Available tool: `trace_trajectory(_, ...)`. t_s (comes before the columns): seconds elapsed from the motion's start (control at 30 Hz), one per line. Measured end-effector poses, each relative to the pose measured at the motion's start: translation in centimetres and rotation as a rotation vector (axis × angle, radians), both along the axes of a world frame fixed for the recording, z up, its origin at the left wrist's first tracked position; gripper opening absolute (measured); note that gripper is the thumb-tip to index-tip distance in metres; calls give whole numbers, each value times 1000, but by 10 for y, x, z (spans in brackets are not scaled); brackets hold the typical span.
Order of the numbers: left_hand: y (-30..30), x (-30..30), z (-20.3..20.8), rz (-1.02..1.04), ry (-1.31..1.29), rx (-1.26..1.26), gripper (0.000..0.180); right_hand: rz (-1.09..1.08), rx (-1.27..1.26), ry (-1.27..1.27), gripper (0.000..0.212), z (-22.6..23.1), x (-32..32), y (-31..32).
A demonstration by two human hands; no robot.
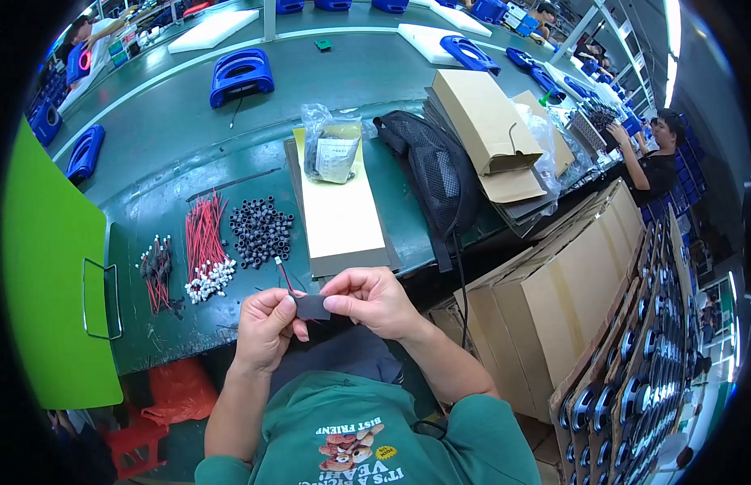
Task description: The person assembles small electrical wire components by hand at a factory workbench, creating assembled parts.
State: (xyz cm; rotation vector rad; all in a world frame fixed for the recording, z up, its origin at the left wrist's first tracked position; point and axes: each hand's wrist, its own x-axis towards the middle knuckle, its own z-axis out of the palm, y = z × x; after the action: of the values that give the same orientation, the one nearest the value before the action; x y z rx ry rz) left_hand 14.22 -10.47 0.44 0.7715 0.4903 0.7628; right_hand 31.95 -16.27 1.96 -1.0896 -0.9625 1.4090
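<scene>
Above my lap, at the table's near edge, both hands are closed on a small flat dark grey piece (312, 306), perhaps foam or tape. My left hand (265, 327) pinches its left end together with a thin red and black wire lead (284, 276), whose white connector points up and away. My right hand (374, 304) grips the right end between thumb and fingers. Just beyond lie a bundle of red wires with white connectors (204, 246), a pile of small black ring-shaped parts (262, 232) and a smaller bundle of leads with dark wrapped ends (156, 273).
Yellow and white sheets (341, 218) bear a clear plastic bag (333, 153). A black mesh bag (432, 174) and an open cardboard box (489, 121) are to the right. Big cartons (561, 291) and racked speakers (626, 347) stand beside me; a green panel (64, 275) is left. Blue housings (242, 75) sit beyond.
</scene>
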Motion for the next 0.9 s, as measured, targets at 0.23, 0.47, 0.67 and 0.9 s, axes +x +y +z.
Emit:
trace_trajectory(0.23, 2, -2, 0, 0, 96, 159, 16, -74, 130, -37, 8, -5, -5, 1)
trace_trajectory(0.47, -2, -2, 6, -109, 143, 104, 23, -119, 151, -267, 5, 4, -10, -4)
trace_trajectory(0.67, -3, 1, 5, 46, 144, 161, 14, -153, 205, -318, 8, 10, -11, -3)
trace_trajectory(0.9, -6, -3, 9, -35, 163, 203, 21, -120, 277, -374, 7, 14, -19, 8)
